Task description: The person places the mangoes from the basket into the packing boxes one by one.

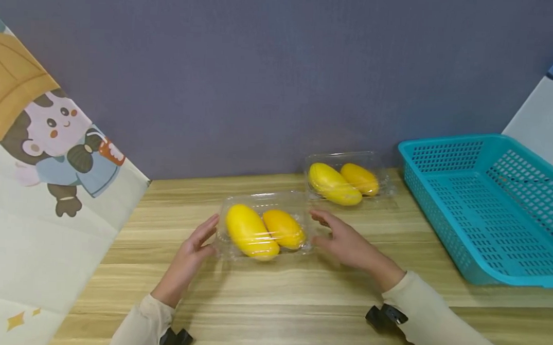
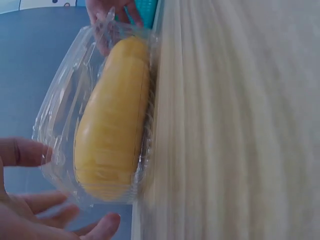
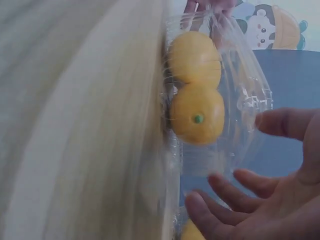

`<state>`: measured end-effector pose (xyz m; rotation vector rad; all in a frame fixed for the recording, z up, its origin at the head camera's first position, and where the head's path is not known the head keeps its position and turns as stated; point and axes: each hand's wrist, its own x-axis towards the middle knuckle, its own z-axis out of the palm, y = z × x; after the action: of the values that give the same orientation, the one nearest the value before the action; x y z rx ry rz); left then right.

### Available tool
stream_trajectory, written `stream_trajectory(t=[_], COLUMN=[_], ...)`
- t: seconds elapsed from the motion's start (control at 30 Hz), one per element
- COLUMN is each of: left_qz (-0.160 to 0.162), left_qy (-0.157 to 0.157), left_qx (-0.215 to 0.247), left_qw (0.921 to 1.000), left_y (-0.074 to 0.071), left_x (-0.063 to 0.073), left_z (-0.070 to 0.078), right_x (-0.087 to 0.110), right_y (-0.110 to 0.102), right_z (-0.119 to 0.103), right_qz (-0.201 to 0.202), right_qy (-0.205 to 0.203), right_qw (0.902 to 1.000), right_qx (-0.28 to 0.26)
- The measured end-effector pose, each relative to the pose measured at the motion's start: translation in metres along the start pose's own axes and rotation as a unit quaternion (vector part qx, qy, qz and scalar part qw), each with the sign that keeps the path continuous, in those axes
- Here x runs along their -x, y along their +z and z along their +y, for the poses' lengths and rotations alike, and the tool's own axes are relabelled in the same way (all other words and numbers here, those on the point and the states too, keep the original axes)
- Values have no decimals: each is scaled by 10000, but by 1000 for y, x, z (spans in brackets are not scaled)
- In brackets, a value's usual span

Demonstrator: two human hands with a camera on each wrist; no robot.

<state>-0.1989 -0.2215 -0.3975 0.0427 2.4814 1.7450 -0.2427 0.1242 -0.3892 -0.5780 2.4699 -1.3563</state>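
A clear plastic clamshell box (image 1: 266,198) with two yellow mangoes (image 1: 250,233) in it lies on the wooden table between both hands. My left hand (image 1: 193,251) is at the box's left side, its fingers spread and loosely bent; one fingertip overlaps the box edge in the left wrist view, and contact is unclear. At the right side is my right hand (image 1: 347,242), fingers apart and relaxed. In the right wrist view its thumb tip is close to the clear lid (image 3: 250,100); whether they touch I cannot tell.
Behind and to the right, a second clear box (image 1: 342,157) with two mangoes (image 1: 333,184) stands near the grey-blue backdrop (image 1: 262,79). A turquoise plastic basket (image 1: 449,242) sits at the right of the table (image 1: 270,306). Cartoon-printed sheeting (image 1: 88,246) borders the left.
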Motion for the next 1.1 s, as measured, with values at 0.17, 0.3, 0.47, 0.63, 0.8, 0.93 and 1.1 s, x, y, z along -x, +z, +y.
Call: stream_trajectory(t=[0.17, 0.3, 0.47, 0.63, 0.8, 0.93, 1.1], left_qz=[146, 40, -460, -1084, -1500, -1711, -1783], left_qy=[-586, -924, -1120, -1301, -1260, -1312, -1351], left_qx=[-26, 183, 272, 294, 738, 1044, 1149], left_qw=[9982, 9955, 9923, 9851, 9779, 9709, 9679], left_y=[1, -1, -6, -11, -13, -13, -12], left_x=[4, 4, 1, 1, 2, 3, 3], left_z=[3, 0, -4, -4, -6, -9, -10], right_x=[3, 3, 3, 2, -2, -6, -8], right_y=[3, 5, 7, 9, 11, 12, 13], right_z=[1, 3, 3, 3, 3, 2, 2], right_qz=[-516, -1044, -1121, -980, -738, -578, -536], right_qy=[890, 1052, 1029, 1074, 1206, 1305, 1318], right_qw=[9931, 9831, 9797, 9794, 9787, 9778, 9772], right_qx=[-558, -1074, -1306, -1401, -1487, -1536, -1578])
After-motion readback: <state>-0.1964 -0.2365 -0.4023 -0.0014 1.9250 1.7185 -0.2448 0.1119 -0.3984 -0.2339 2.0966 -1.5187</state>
